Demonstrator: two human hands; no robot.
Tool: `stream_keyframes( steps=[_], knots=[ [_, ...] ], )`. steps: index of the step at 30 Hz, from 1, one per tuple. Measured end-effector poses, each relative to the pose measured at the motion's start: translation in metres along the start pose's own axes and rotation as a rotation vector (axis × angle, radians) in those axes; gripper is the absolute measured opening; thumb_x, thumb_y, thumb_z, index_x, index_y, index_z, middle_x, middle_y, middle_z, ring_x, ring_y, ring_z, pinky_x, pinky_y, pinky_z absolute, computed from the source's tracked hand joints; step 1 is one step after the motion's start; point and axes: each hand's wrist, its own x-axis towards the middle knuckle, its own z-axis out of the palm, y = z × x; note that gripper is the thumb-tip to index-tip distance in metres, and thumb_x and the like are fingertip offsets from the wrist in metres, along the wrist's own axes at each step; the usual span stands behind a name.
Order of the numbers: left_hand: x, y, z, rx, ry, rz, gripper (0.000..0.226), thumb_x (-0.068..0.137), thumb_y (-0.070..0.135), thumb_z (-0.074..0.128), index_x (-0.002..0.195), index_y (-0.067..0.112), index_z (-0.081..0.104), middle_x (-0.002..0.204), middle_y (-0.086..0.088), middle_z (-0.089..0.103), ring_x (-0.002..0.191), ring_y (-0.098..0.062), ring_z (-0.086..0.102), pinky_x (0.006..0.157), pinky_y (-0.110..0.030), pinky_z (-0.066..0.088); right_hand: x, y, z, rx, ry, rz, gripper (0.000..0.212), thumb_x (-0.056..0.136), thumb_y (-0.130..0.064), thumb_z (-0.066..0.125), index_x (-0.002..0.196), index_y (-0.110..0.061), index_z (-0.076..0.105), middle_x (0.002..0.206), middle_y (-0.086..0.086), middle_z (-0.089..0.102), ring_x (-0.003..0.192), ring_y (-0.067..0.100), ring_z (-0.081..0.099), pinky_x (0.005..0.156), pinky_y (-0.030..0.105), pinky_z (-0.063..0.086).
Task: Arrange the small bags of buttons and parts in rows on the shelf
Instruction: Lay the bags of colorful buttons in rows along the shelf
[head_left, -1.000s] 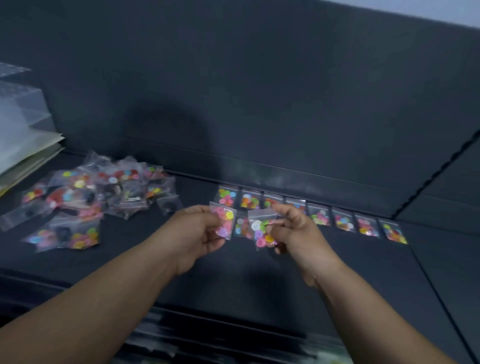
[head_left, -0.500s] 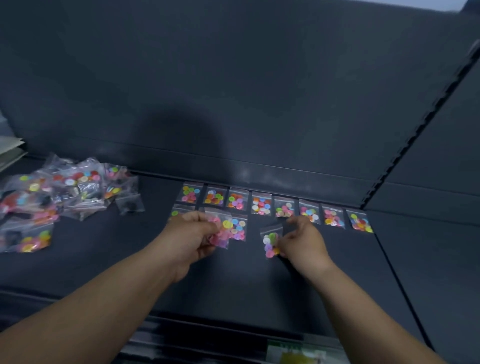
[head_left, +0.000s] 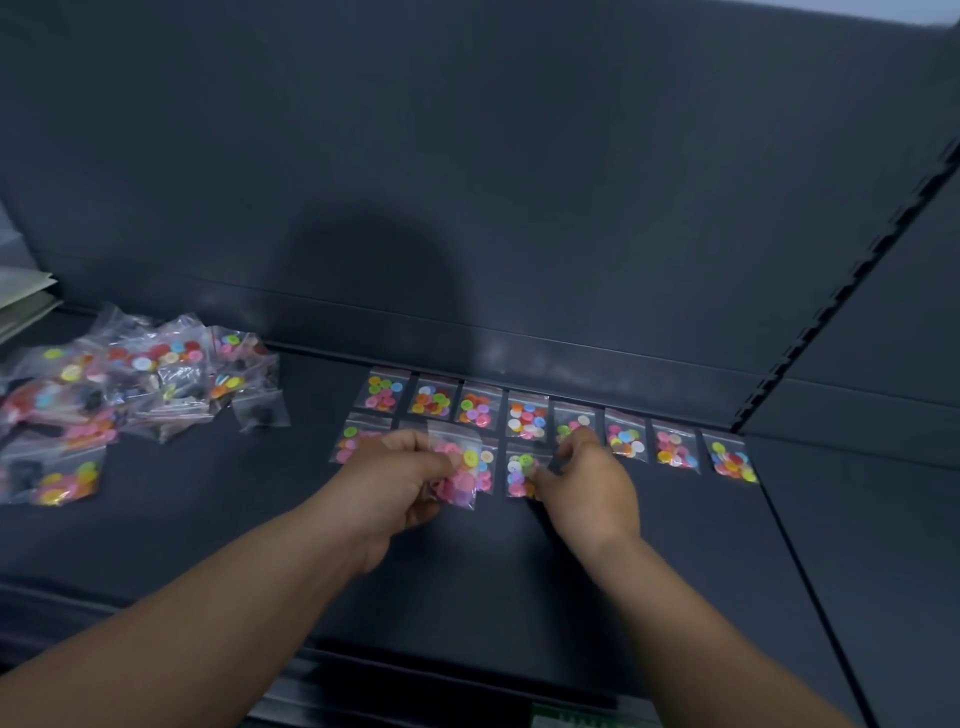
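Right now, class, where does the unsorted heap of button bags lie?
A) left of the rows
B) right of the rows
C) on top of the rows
A: the heap of bags lies at the left end of the shelf, apart from the back row, which runs off to the right.

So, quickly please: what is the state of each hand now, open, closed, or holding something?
Left hand: closed, gripping the pink button bag.
Right hand: closed, pinching the edge of the mixed button bag on the shelf.

glossy clear plastic bags (head_left: 475, 410), matt dark shelf (head_left: 675, 545)
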Motion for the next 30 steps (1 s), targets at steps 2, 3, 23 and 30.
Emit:
stream_keyframes(
  steps=[2,3,23,30],
  knots=[
    [0.001,0.000,0.001,0.006,-0.003,-0.005,0.014,0.084,0.010,0.067,0.075,0.016,0.059,0.069,-0.001,0.069,0.057,-0.009,0.063,0.058,-0.024,0.047,-0.006,0.007,-0.001,-0.020,0.050,-0.127,0.012,0.087,-0.023,0.060,0.095,-0.017,0.055,0.099,-0.001,0.056,0.084,0.019,0.055,0.066,0.025,0.039],
    [0.001,0.000,0.002,0.009,-0.002,-0.008,0.014,0.084,0.011,0.067,0.074,0.017,0.059,0.068,-0.001,0.069,0.058,-0.010,0.062,0.058,-0.024,0.047,-0.009,0.010,-0.001,-0.034,0.050,-0.232,0.014,0.089,-0.020,0.057,0.103,-0.016,0.060,0.109,0.000,0.056,0.097,0.021,0.055,0.076,0.023,0.040],
    [-0.005,0.002,0.038,0.203,-0.124,0.106,0.009,0.083,0.008,0.068,0.080,0.016,0.065,0.079,0.000,0.069,0.073,-0.011,0.063,0.065,-0.026,0.053,-0.026,-0.018,-0.040,0.844,-0.414,-0.036,0.015,0.090,-0.014,0.059,0.076,-0.014,0.064,0.064,-0.004,0.060,0.055,0.002,0.052,0.054,0.014,0.041],
    [-0.009,-0.012,0.060,0.413,-0.161,0.080,0.015,0.082,0.001,0.066,0.078,0.014,0.060,0.072,-0.002,0.065,0.063,-0.012,0.065,0.062,-0.024,0.053,-0.012,0.016,-0.059,0.844,-0.234,0.142,0.015,0.083,0.002,0.063,0.078,-0.011,0.058,0.066,0.003,0.057,0.055,0.010,0.051,0.051,0.020,0.042]
  ],
)
